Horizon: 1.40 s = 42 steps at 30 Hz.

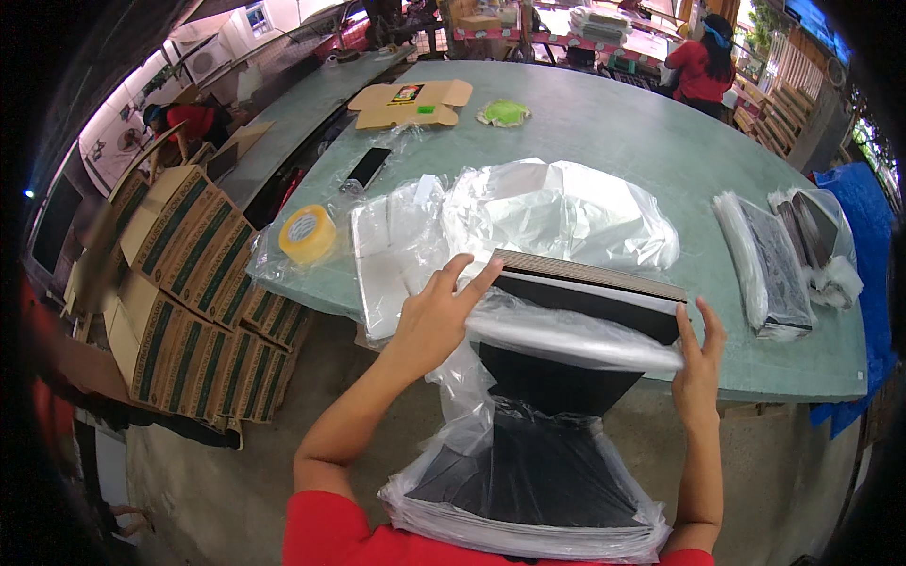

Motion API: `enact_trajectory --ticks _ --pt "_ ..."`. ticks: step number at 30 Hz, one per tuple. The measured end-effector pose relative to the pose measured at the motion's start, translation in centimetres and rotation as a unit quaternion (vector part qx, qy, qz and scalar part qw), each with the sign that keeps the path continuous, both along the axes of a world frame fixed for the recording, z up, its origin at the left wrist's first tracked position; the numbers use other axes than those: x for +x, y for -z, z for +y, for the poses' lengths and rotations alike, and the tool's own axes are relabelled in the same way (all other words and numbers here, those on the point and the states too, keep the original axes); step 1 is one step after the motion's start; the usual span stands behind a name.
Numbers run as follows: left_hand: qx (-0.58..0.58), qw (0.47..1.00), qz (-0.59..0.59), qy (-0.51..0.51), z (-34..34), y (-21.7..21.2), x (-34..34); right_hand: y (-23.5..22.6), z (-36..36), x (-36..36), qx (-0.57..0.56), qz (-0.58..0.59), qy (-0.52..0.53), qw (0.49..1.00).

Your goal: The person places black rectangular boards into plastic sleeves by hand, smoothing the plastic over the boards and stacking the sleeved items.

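Stack (585,297) half-hidden in plastic bag (528,443)

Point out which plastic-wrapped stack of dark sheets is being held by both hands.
It is the dark stack at the table's near edge, left hand and right hand at its ends. The two wrapped stacks at right lie untouched.

Black stack of sheets (585,307) in clear plastic bag (566,340); yellow tape roll (308,233); grey-green table (613,132); green-striped brown cartons (189,292).
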<state>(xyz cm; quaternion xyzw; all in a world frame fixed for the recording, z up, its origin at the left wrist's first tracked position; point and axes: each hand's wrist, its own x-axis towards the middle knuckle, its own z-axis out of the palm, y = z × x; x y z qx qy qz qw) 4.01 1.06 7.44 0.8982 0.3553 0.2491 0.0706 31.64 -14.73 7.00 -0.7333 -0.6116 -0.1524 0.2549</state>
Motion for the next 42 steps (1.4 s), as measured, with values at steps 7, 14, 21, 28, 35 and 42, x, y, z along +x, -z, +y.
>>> enact_trajectory --ticks 7,14,21,28,35,42 --pt "-0.266 0.919 -0.190 0.221 0.5 0.9 -4.8 -1.5 -5.4 3.1 -0.055 0.613 -0.162 0.771" --pt "-0.807 0.557 -0.154 0.121 -2.1 17.9 -6.8 22.0 -7.8 2.3 -0.218 0.803 -0.080 0.548" --pt "-0.447 0.890 0.089 -0.008 -3.0 24.9 -4.0 28.7 -7.5 3.6 -0.308 0.335 0.079 0.887" --pt "-0.550 0.659 -0.017 0.514 -3.8 1.5 -2.1 7.4 -4.6 2.9 -0.329 0.669 -0.596 0.297" --pt "-0.462 0.852 0.078 0.234 -7.6 20.7 -1.7 16.6 -5.0 -3.8 -0.530 0.442 -0.212 0.692" --pt "-0.472 0.830 -0.166 0.248 -6.2 8.2 7.0 11.9 1.1 -5.8 -0.410 0.464 -0.228 0.751"
